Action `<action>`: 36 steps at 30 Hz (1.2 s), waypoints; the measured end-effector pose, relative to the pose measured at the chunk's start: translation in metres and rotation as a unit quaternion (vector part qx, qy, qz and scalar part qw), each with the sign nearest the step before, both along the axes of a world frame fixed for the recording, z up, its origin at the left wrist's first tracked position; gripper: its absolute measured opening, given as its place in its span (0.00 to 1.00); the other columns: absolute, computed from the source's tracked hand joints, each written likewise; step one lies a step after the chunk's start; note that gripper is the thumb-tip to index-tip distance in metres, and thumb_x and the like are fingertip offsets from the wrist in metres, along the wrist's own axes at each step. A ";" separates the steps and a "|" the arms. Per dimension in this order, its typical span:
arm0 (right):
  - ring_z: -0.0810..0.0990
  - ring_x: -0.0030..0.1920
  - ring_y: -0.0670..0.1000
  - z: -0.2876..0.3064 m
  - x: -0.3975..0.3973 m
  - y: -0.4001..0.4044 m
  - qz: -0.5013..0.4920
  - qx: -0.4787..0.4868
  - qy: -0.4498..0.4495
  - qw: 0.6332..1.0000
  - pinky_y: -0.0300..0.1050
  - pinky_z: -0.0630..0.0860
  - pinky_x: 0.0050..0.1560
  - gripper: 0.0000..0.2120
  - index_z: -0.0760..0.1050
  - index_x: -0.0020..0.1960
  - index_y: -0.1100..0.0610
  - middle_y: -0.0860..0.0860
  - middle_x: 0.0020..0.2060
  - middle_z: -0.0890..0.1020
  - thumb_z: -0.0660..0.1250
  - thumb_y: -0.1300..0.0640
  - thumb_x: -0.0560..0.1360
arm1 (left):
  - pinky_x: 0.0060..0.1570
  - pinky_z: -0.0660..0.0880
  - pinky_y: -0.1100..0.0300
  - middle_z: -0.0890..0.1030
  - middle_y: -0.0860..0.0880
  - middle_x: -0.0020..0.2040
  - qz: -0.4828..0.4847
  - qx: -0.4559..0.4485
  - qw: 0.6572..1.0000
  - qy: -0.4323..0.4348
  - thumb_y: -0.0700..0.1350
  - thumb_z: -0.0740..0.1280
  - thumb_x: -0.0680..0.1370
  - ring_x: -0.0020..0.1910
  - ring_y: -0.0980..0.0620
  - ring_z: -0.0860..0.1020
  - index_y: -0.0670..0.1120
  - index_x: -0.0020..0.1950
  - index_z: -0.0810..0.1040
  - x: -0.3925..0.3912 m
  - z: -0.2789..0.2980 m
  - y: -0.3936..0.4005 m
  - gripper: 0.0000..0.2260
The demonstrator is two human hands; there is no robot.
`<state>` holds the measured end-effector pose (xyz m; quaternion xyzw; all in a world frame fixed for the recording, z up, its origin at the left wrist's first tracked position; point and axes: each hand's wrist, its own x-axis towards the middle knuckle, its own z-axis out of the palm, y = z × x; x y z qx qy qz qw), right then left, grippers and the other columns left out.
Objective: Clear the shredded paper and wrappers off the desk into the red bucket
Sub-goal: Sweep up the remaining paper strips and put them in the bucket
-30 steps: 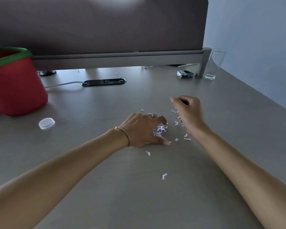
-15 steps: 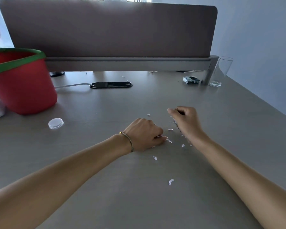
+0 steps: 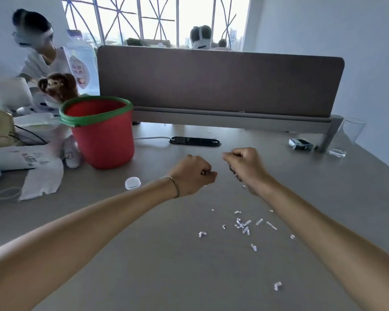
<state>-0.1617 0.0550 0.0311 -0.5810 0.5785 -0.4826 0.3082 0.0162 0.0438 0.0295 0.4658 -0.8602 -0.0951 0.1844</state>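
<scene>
My left hand (image 3: 194,175) is a closed fist raised above the desk, gripping shredded paper gathered a moment ago. My right hand (image 3: 245,166) is also curled shut, with paper bits showing under the palm. Several white shreds of paper (image 3: 243,224) lie scattered on the grey desk (image 3: 144,254) below and nearer than both hands. The red bucket (image 3: 101,133) with a green rim stands upright at the left, beyond my left hand. A dark wrapper (image 3: 301,144) lies at the far right by the divider's foot.
A clear round lid (image 3: 133,183) lies near the bucket. An empty glass (image 3: 346,138) stands at the far right. A black cable slot (image 3: 194,141) sits below the brown divider (image 3: 218,84). Bags, a bottle and a plush toy (image 3: 58,85) crowd the left; a person sits behind.
Both hands closed on shreds and lifted off the desk, moving away from the scattered bits. The camera tilted up, showing the bucket's whole rim and the room beyond.
</scene>
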 end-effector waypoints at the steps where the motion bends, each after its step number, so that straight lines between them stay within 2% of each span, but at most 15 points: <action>1: 0.61 0.23 0.50 0.007 0.010 -0.006 0.007 0.004 -0.002 1.000 0.39 0.60 0.26 0.20 0.68 0.28 0.56 0.51 0.23 0.67 0.69 0.57 0.77 | 0.29 0.62 0.56 0.67 0.49 0.26 0.014 0.005 1.000 0.011 0.51 0.65 0.80 0.28 0.50 0.66 0.47 0.28 0.66 0.010 0.006 -0.005 0.22; 3: 0.61 0.22 0.48 0.022 0.030 -0.018 0.021 0.017 -0.013 1.000 0.38 0.59 0.24 0.19 0.69 0.30 0.56 0.51 0.23 0.67 0.69 0.56 0.77 | 0.31 0.65 0.55 0.68 0.48 0.27 0.042 0.003 0.998 0.036 0.50 0.66 0.80 0.29 0.48 0.67 0.45 0.29 0.69 0.030 0.021 -0.016 0.21; 7: 0.60 0.24 0.49 0.051 0.070 -0.048 0.053 0.045 -0.054 0.996 0.39 0.56 0.26 0.16 0.68 0.33 0.55 0.50 0.24 0.66 0.69 0.57 0.76 | 0.27 0.58 0.56 0.64 0.48 0.25 0.097 -0.019 0.990 0.101 0.48 0.67 0.78 0.28 0.47 0.63 0.45 0.25 0.64 0.070 0.052 -0.038 0.23; 10: 0.60 0.23 0.49 0.071 0.099 -0.071 0.075 0.043 -0.064 0.994 0.40 0.55 0.27 0.19 0.66 0.30 0.53 0.48 0.22 0.65 0.70 0.57 0.76 | 0.27 0.60 0.57 0.65 0.49 0.23 0.128 -0.036 0.984 0.121 0.48 0.67 0.77 0.24 0.52 0.63 0.42 0.25 0.68 0.095 0.076 -0.054 0.21; 12: 0.61 0.25 0.50 0.084 0.118 -0.085 0.089 0.038 -0.081 0.992 0.41 0.55 0.28 0.15 0.70 0.33 0.56 0.49 0.23 0.66 0.70 0.57 0.75 | 0.24 0.62 0.60 0.65 0.51 0.20 0.140 -0.049 0.980 0.134 0.46 0.68 0.75 0.20 0.55 0.64 0.44 0.24 0.69 0.111 0.092 -0.065 0.21; 14: 0.61 0.26 0.49 0.095 0.135 -0.097 0.101 0.033 -0.090 0.990 0.39 0.55 0.27 0.12 0.71 0.36 0.58 0.50 0.25 0.66 0.70 0.57 0.76 | 0.22 0.63 0.61 0.68 0.52 0.19 0.146 -0.062 0.978 0.137 0.47 0.68 0.76 0.18 0.56 0.65 0.48 0.23 0.70 0.128 0.106 -0.076 0.22; 17: 0.60 0.24 0.49 0.109 0.156 -0.116 0.119 0.030 -0.093 0.988 0.37 0.55 0.26 0.13 0.71 0.36 0.57 0.49 0.23 0.65 0.69 0.58 0.77 | 0.22 0.67 0.62 0.72 0.50 0.20 0.159 -0.074 0.974 0.141 0.48 0.66 0.78 0.19 0.52 0.70 0.44 0.27 0.76 0.157 0.121 -0.093 0.20; 19: 0.60 0.25 0.48 0.117 0.169 -0.128 0.123 0.038 -0.108 0.986 0.39 0.55 0.28 0.07 0.73 0.43 0.58 0.50 0.26 0.66 0.69 0.57 0.77 | 0.27 0.67 0.59 0.73 0.47 0.22 0.182 -0.093 0.971 0.122 0.49 0.67 0.78 0.22 0.49 0.71 0.40 0.28 0.76 0.176 0.127 -0.108 0.21; 22: 0.61 0.25 0.47 0.127 0.185 -0.145 0.124 0.049 -0.121 0.984 0.39 0.56 0.30 0.06 0.74 0.46 0.56 0.50 0.27 0.67 0.70 0.56 0.77 | 0.31 0.70 0.57 0.75 0.40 0.25 0.217 -0.091 0.966 0.106 0.49 0.67 0.78 0.23 0.50 0.70 0.39 0.28 0.76 0.208 0.134 -0.134 0.21; 25: 0.60 0.24 0.46 0.132 0.201 -0.159 0.135 0.046 -0.126 0.982 0.40 0.55 0.28 0.05 0.74 0.49 0.56 0.49 0.25 0.66 0.69 0.56 0.78 | 0.30 0.71 0.61 0.73 0.48 0.20 0.251 -0.090 0.958 0.103 0.49 0.67 0.78 0.19 0.54 0.70 0.44 0.24 0.72 0.235 0.138 -0.156 0.22; 27: 0.59 0.23 0.46 0.132 0.211 -0.169 0.144 0.042 -0.131 0.980 0.39 0.54 0.28 0.04 0.74 0.50 0.55 0.47 0.23 0.65 0.69 0.57 0.78 | 0.31 0.73 0.61 0.74 0.48 0.20 0.258 -0.086 0.958 0.091 0.50 0.66 0.78 0.19 0.53 0.72 0.44 0.24 0.72 0.244 0.136 -0.168 0.22; 31: 0.58 0.19 0.45 0.132 0.229 -0.184 0.150 0.034 -0.117 0.981 0.37 0.54 0.25 0.06 0.73 0.45 0.58 0.49 0.24 0.64 0.68 0.58 0.78 | 0.34 0.73 0.58 0.80 0.41 0.28 0.260 -0.061 0.963 0.034 0.51 0.65 0.78 0.27 0.46 0.77 0.43 0.29 0.78 0.251 0.125 -0.185 0.20; 34: 0.56 0.20 0.46 0.132 0.241 -0.194 0.161 0.037 -0.125 0.978 0.37 0.51 0.24 0.15 0.68 0.35 0.55 0.51 0.25 0.62 0.67 0.59 0.79 | 0.36 0.74 0.58 0.79 0.45 0.29 0.262 -0.040 0.964 -0.014 0.52 0.65 0.77 0.33 0.44 0.78 0.45 0.29 0.76 0.255 0.120 -0.190 0.18; 36: 0.56 0.20 0.46 0.131 0.248 -0.200 0.163 0.037 -0.124 0.978 0.38 0.51 0.24 0.18 0.65 0.33 0.53 0.50 0.25 0.62 0.67 0.60 0.79 | 0.38 0.73 0.58 0.76 0.48 0.30 0.258 -0.018 0.965 -0.045 0.52 0.65 0.77 0.35 0.45 0.77 0.47 0.29 0.75 0.259 0.118 -0.191 0.18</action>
